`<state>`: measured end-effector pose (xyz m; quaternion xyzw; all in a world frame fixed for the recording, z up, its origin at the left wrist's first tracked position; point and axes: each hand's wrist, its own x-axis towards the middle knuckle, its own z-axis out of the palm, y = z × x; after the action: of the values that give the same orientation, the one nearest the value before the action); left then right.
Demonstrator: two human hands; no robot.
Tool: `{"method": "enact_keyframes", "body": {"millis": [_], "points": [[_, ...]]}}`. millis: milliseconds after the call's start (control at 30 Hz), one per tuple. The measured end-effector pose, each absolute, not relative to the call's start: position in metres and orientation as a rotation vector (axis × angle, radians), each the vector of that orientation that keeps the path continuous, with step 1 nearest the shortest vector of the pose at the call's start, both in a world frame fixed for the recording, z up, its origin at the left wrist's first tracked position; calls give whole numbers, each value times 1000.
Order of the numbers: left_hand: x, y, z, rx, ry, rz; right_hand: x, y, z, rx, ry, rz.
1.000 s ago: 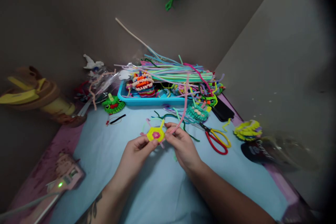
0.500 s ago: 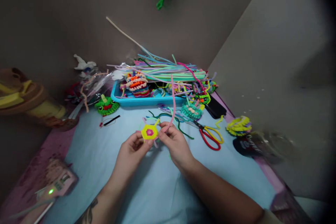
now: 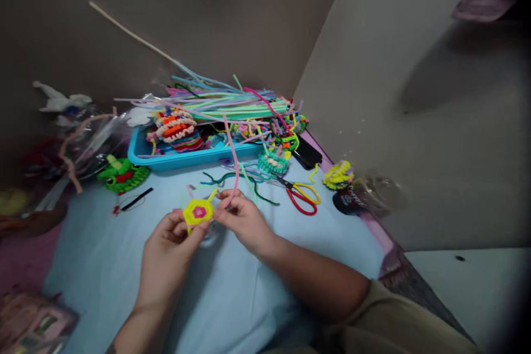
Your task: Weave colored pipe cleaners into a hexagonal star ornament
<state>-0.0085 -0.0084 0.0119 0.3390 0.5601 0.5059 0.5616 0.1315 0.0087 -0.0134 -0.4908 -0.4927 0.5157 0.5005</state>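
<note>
Between my hands is a small flat hexagon of yellow pipe cleaner with a pink centre (image 3: 198, 213); short ends of pipe cleaner stick out around its edge. My left hand (image 3: 166, 240) pinches its left and lower edge between thumb and fingers. At its right side, my right hand (image 3: 244, 220) is closed on a long pink pipe cleaner (image 3: 235, 160), whose free end rises above the fingers. Loose pipe cleaners, among them a dark green one (image 3: 261, 197), lie on the light blue cloth (image 3: 249, 287) just beyond my hands.
A blue tray (image 3: 186, 161) at the back holds bundled pipe cleaners and finished pieces. Red-and-yellow-handled scissors (image 3: 302, 197) lie right, near a dark phone-like object (image 3: 307, 153) and a yellow bundle (image 3: 338, 176). A green frog-like piece (image 3: 123, 174) sits left, with a plastic bag behind.
The view has swung to the right, so everything appears further left. Both hands keep their hold on the yellow hexagon and the pink pipe cleaner, with little change in their pose.
</note>
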Motion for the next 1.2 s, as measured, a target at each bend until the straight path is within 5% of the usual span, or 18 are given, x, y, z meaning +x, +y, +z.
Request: {"method": "enact_keyframes", "body": {"millis": [133,333,500,833,1200], "points": [[-8,-7,15,737,1388,1241,140,12,-14,-1223,-1223,1162],[-8,-5,19,695,1401,1236,167,22,-14,-1257,-1474,565],[-9,-4,21,669,1422,1234,177,29,-17,-1238,-1778,471],[-19,-5,19,716,1332,1276,205,44,-13,-1368,-1500,279],[-18,-8,14,700,1192,1270,174,19,3,-1018,-994,900]]}}
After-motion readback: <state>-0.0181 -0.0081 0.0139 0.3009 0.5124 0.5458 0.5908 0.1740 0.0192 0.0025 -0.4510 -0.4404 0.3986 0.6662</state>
